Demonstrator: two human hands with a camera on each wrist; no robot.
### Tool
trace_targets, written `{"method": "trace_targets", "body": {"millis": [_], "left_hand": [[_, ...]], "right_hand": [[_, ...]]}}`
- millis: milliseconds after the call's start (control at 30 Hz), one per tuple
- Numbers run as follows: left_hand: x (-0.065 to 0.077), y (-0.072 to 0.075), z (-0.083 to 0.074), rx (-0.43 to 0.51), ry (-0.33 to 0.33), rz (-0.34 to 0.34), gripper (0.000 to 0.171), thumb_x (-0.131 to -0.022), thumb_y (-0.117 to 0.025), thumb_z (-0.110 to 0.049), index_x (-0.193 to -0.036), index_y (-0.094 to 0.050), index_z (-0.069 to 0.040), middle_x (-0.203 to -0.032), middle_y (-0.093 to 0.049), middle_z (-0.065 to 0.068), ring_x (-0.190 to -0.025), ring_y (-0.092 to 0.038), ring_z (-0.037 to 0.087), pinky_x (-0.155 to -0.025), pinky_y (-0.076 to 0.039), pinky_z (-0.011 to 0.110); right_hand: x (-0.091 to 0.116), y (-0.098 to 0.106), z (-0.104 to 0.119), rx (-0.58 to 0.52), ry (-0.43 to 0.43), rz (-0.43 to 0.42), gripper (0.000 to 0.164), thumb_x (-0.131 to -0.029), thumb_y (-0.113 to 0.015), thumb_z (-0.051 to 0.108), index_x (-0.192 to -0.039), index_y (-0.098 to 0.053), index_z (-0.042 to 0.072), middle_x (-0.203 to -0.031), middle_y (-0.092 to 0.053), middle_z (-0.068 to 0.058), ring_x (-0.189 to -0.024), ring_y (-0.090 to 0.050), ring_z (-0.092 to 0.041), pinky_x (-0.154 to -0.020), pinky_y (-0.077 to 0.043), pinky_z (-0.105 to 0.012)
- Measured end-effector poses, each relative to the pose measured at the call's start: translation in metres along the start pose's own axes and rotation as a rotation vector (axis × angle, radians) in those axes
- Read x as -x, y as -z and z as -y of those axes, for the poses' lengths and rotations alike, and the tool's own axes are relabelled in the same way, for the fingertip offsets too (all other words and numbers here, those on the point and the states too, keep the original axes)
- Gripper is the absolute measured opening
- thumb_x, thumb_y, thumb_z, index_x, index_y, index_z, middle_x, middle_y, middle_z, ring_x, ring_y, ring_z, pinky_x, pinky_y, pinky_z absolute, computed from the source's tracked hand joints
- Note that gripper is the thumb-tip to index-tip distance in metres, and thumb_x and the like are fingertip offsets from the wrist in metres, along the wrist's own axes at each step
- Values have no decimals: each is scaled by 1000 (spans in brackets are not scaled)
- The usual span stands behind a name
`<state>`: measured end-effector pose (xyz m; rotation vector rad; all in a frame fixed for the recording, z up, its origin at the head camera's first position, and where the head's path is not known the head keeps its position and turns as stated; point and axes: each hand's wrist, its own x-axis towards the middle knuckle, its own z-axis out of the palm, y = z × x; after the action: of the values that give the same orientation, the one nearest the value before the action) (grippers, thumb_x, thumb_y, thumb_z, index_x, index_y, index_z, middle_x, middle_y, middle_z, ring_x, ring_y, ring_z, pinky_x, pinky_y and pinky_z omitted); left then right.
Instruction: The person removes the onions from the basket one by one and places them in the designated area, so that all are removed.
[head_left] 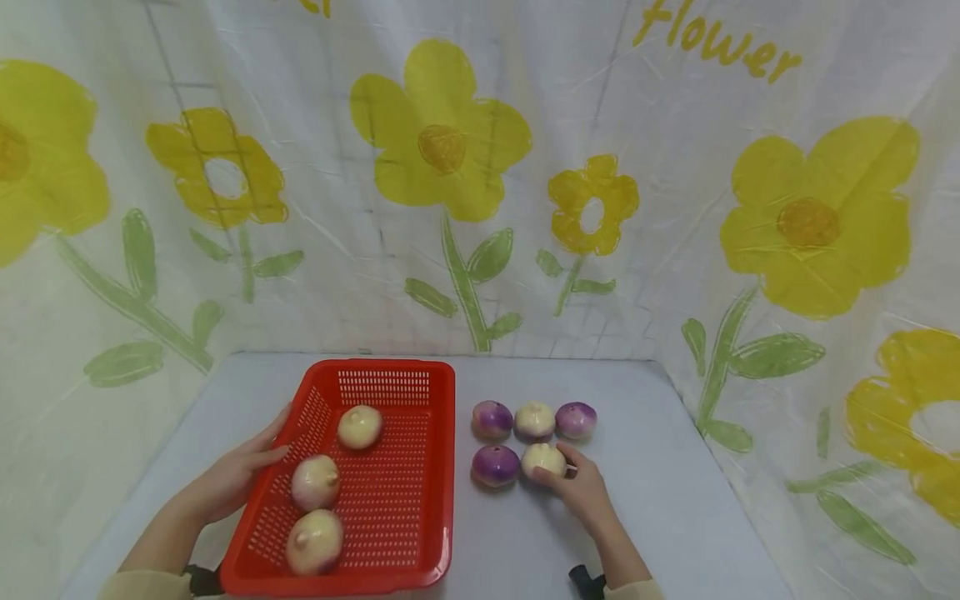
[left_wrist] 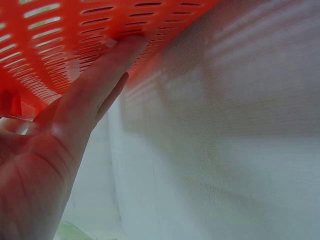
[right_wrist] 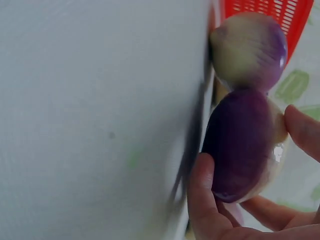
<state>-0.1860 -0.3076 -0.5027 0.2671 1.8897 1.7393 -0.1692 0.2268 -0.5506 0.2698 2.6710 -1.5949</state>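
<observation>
Pinching the pale-topped turnip [head_left: 543,460] on the counter [head_left: 645,433] with my right hand [head_left: 582,487]; left hand [head_left: 231,475] grips the wall of the red basket [head_left: 439,467]. I judge the hold steadiest across its widest part, clear of the purple turnip [head_left: 495,466] just left of the right hand.

Left hand [head_left: 228,479] against red basket [head_left: 448,467], three turnips [head_left: 315,485] inside; right hand [head_left: 583,487] round a pale turnip [head_left: 542,458]

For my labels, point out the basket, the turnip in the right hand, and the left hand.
Basket [head_left: 390,508], head view: its bare floor.
Held turnip [right_wrist: 241,145], right wrist view: its purple side.
Left hand [left_wrist: 57,145], left wrist view: its middle.
</observation>
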Motion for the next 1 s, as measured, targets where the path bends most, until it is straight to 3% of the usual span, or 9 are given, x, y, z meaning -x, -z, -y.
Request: {"method": "trace_targets", "body": {"millis": [200,467,733,933,1000], "left_hand": [[0,-1,-1,-3,-4,-4,68,-111,-32,-23,-160,12,-37,-169,18,10,-120,-46,-16,-101,-51,30],[1,-1,-2,-9,9,-18,68,-111,-34,-25,-160,11,-39,-169,16,11,-123,-47,-12,-101,-52,34],[1,-1,-2,-7,0,-16,68,-110,-34,-26,-160,10,-40,-169,15,10,-122,-46,-14,-100,-52,32],[0,-1,-2,-29,14,-34,68,-110,-35,-27,-160,10,-40,-169,17,8,-143,-30,7,-101,-49,27],[0,0,-2,-29,16,-33,68,-110,-35,-26,-160,9,-39,-170,16,8,-145,-28,12,-101,-49,28]], "right_hand": [[-2,-3,-4,27,-20,5,89,-81,-81,48,-148,-47,0,-142,-55,-25,-116,-62,-35,-93,-55,-46],[-2,-3,-6,83,15,0,85,-85,-79,46,-148,-45,-1,-141,-55,-27,-120,-60,-38,-101,-50,-52],[0,1,-5,79,19,5,85,-85,-78,48,-149,-44,1,-138,-55,-29,-122,-59,-43,-99,-51,-53],[4,8,-2,16,-16,-13,87,-85,-78,49,-150,-44,3,-144,-49,-31,-126,-56,-46,-86,-59,-44],[6,12,2,21,-25,-37,87,-85,-78,49,-150,-43,4,-146,-48,-31,-127,-54,-47,-86,-59,-45]]}}
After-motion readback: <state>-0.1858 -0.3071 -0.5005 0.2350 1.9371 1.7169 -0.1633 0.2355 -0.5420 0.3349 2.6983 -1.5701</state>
